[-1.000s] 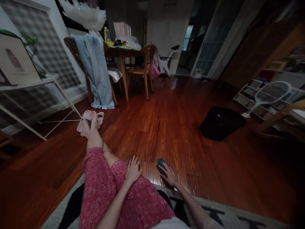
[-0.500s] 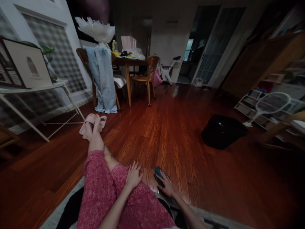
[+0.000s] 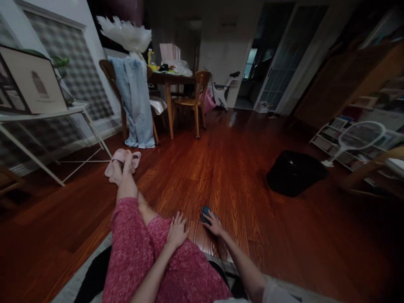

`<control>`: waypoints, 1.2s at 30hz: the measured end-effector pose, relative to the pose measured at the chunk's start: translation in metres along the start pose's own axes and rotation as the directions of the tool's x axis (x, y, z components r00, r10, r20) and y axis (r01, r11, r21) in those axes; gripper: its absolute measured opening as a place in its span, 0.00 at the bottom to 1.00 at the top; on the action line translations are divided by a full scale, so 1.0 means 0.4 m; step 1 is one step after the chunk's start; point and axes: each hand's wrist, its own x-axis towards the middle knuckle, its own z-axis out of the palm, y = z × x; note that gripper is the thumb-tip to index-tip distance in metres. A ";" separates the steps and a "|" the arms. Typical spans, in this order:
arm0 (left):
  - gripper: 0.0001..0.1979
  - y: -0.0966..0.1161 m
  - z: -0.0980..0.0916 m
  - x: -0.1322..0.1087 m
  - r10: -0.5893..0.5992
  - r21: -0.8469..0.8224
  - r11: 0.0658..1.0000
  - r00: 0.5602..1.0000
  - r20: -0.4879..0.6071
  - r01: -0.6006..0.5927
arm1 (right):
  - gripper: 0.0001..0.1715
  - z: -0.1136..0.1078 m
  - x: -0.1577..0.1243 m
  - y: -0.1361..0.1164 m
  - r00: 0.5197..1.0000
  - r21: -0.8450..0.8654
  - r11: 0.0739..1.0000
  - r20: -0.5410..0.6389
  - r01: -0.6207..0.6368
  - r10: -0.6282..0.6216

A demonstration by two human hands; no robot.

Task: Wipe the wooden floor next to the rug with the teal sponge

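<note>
Small, dark teal-blue, rounded object (image 3: 206, 210) beneath the fingers of the right hand (image 3: 213, 225), apparently at the surface of the glossy red-brown wood-grain floor (image 3: 252, 185), to the right of the crossed legs. The right hand lay palm down with its fingers fanned over the top and near side of the object; whether they gripped it or merely rested there could not be told. The left hand (image 3: 177, 233) rested flat on the mottled pink-red fabric garment (image 3: 135, 235), fingers straight and slightly parted, holding nothing. The object's material was not clear in the dim light; its size beside the palm suggested something light, and its smooth outline left open whether it was soft, folded cloth or a stiff shell. Breakage seemed unlikely in either case. On such a polished floor it would probably have slid readily under a sideways push. The surest hold was judged to be across its middle, thumb on one flank and fingers on the other.
</note>
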 end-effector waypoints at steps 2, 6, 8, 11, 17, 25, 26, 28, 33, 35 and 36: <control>0.29 0.002 -0.002 0.000 -0.005 -0.007 1.000 1.000 0.001 0.005 | 0.37 0.000 0.010 -0.009 1.000 -0.003 1.000 -0.004 -0.001 0.001; 0.29 0.006 -0.004 -0.001 0.000 -0.014 1.000 1.000 0.002 0.000 | 0.38 0.062 -0.065 0.027 0.997 0.019 0.997 0.007 0.075 -0.076; 0.28 0.006 -0.003 -0.002 0.003 -0.011 1.000 1.000 0.000 -0.003 | 0.38 0.105 -0.129 0.061 0.991 0.042 0.991 0.027 0.127 -0.129; 0.28 0.004 0.000 -0.003 0.007 -0.003 1.000 1.000 -0.011 -0.007 | 0.37 0.148 -0.213 0.098 0.987 0.071 0.986 0.050 0.150 -0.153; 0.27 -0.003 0.003 -0.003 0.021 0.006 1.000 1.000 -0.010 -0.021 | 0.35 0.114 -0.181 0.090 0.990 0.072 0.988 0.043 0.134 -0.138; 0.28 -0.002 0.004 0.001 -0.001 0.006 1.000 1.000 -0.008 0.001 | 0.37 -0.019 0.041 0.005 0.998 0.023 1.000 0.055 0.018 -0.019; 0.28 -0.003 0.008 0.004 -0.004 0.004 1.000 1.000 -0.010 0.004 | 0.38 -0.020 0.047 -0.001 0.999 0.021 1.000 0.047 0.017 -0.018; 0.28 -0.005 0.014 0.008 -0.004 -0.003 1.000 1.000 -0.012 0.004 | 0.38 -0.003 0.035 0.001 0.999 0.020 0.999 0.031 0.031 -0.032; 0.28 -0.003 0.015 0.008 0.003 -0.013 1.000 1.000 -0.012 -0.003 | 0.39 0.120 -0.113 0.109 0.984 0.042 0.983 0.006 0.176 -0.177; 0.28 0.000 0.009 0.003 0.001 -0.009 1.000 1.000 -0.008 -0.001 | 0.37 0.155 -0.187 0.165 0.984 0.036 0.983 -0.011 0.180 -0.179; 0.28 0.001 0.005 0.001 0.003 -0.006 1.000 1.000 -0.006 -0.003 | 0.36 0.162 -0.217 0.186 0.986 0.033 0.986 -0.021 0.166 -0.165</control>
